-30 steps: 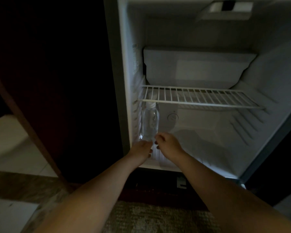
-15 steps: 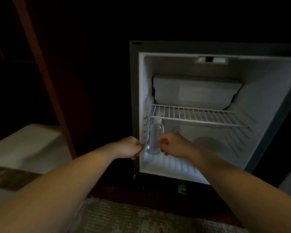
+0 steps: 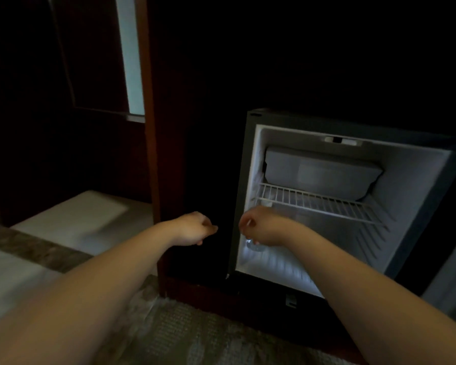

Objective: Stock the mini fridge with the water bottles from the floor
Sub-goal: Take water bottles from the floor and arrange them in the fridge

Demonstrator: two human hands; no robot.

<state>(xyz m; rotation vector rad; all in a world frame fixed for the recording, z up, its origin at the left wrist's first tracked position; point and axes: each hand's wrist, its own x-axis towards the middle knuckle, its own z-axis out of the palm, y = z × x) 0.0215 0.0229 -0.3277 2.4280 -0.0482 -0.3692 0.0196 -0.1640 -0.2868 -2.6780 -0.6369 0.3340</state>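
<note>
Plainly curled, the fingers point(image 3: 246, 223) of the right hand point(image 3: 263, 225) hid the top of the water bottle point(image 3: 256, 246); whether they gripped it could not be told. Its base stood just below them on the floor of the mini fridge point(image 3: 248, 180), under the wire shelf point(image 3: 321, 202). The left hand point(image 3: 195, 227) was curled and empty beside the fridge.

The mini fridge point(image 3: 419, 193) stands open at the right, set low in a cabinet, with an upright post point(image 3: 149, 127) to its left. Inside, a wire shelf point(image 3: 319, 204) spans the width about halfway up, and a freezer box point(image 3: 321, 172) sits above it against the back wall. A water bottle point(image 3: 256, 246) stands on the fridge floor under the shelf, in the front left corner, mostly hidden behind the right hand point(image 3: 263, 225). The left hand point(image 3: 192, 227) hangs just left of the fridge, before the cabinet panel, apart from the right hand. A rug point(image 3: 195, 333) lies before the fridge; bare floor point(image 3: 71, 219) lies left of the post.
</note>
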